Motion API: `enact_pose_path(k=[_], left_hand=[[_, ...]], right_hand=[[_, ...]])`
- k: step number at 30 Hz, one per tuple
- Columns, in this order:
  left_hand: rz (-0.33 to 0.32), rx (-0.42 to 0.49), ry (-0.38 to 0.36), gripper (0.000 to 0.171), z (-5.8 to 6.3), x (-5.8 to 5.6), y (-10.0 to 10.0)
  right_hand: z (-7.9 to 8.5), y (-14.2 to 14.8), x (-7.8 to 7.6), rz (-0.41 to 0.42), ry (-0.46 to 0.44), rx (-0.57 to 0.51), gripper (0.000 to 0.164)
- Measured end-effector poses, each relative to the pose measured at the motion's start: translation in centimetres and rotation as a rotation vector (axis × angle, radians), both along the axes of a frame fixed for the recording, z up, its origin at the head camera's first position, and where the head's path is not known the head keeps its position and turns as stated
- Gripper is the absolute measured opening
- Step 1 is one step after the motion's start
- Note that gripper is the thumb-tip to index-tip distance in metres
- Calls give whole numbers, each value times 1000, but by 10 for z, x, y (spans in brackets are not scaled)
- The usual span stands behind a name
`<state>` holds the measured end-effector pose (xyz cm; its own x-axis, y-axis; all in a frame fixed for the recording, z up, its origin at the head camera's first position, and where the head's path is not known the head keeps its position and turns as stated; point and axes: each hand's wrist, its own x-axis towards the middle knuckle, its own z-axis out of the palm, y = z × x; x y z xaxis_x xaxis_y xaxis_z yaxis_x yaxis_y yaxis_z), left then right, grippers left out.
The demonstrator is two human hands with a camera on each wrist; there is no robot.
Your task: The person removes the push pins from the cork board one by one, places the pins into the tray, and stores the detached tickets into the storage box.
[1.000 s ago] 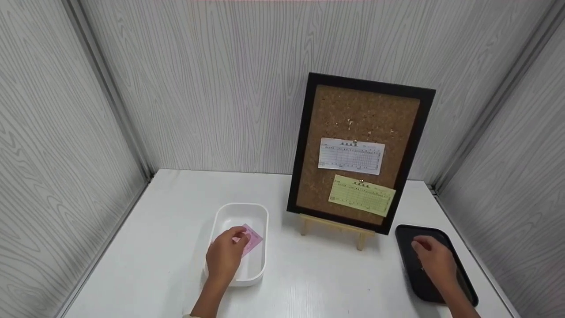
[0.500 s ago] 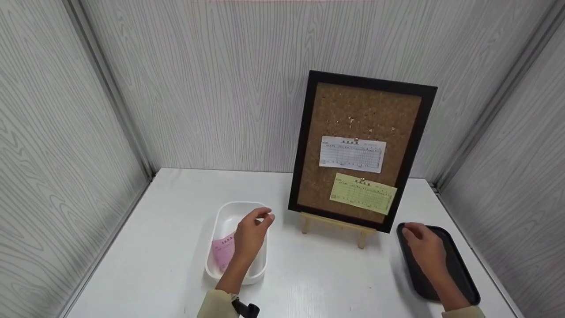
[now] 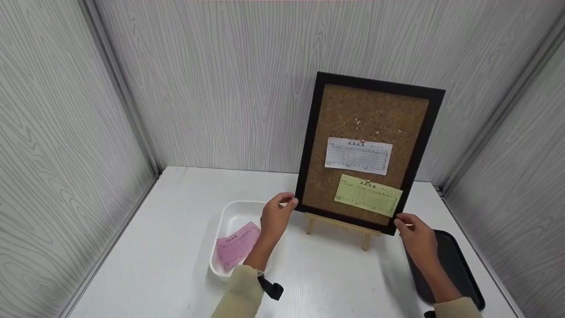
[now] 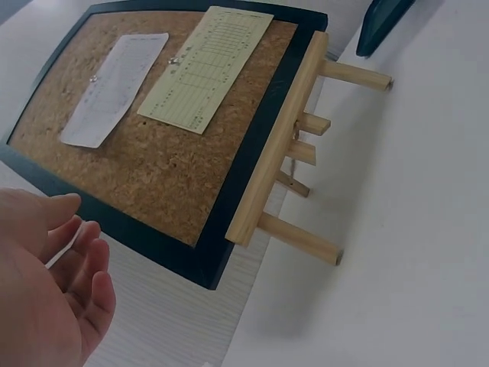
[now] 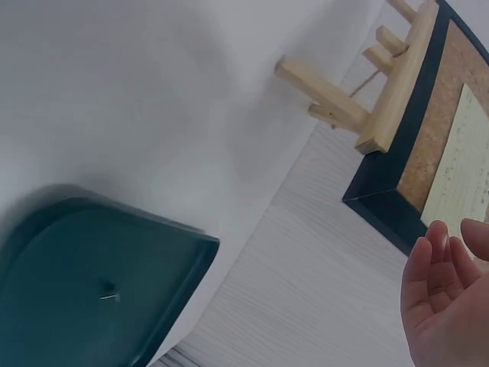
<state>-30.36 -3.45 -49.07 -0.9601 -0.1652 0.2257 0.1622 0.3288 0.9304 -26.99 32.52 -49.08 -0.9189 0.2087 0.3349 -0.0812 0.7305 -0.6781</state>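
Note:
A black-framed corkboard (image 3: 375, 106) leans on a small wooden easel (image 3: 342, 223). A white form slip (image 3: 358, 157) is pinned at its middle, and a yellow form slip (image 3: 370, 196) lower right. My left hand (image 3: 274, 218) has its fingertips right at the frame's lower left edge; the left wrist view shows loosely bent fingers beside the frame. On the other side, my right hand (image 3: 418, 240) reaches the lower right edge, close to the yellow slip, fingers relaxed in the right wrist view. Pink form slips (image 3: 238, 245) lie in a white container (image 3: 244, 202), partly behind my left forearm.
A black tray (image 3: 454, 265) lies at the right, partly under my right forearm, with a small pin (image 5: 111, 297) on it. Pale wood-grain walls (image 3: 220, 88) enclose the white table (image 3: 176, 212) at the back and sides.
My left hand has let go of a pink slip, left the white container and moved right to the board's edge. My right hand has moved from over the tray leftward to the board.

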Motion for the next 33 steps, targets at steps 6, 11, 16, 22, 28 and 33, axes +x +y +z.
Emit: enact_pose_path(k=[6, 11, 16, 22, 28, 33], left_hand=[[-24, 9, 29, 27, 13, -19, 18], [-55, 14, 38, 28, 25, -35, 32], [-51, -7, 29, 28, 37, -48, 43], [-38, -49, 23, 29, 52, -59, 57], [-25, -48, -2, 30, 64, -67, 68], [-9, -53, 12, 26, 66, -72, 73]], right_hand=[[17, -14, -8, 33, 0, -28, 27], [30, -24, -17, 65, 50, -37, 27], [45, -34, -29, 91, 98, -45, 27], [62, -41, -41, 109, 150, -22, 26], [79, -53, -56, 107, 202, -13, 24], [91, -65, -71, 109, 218, -6, 23]])
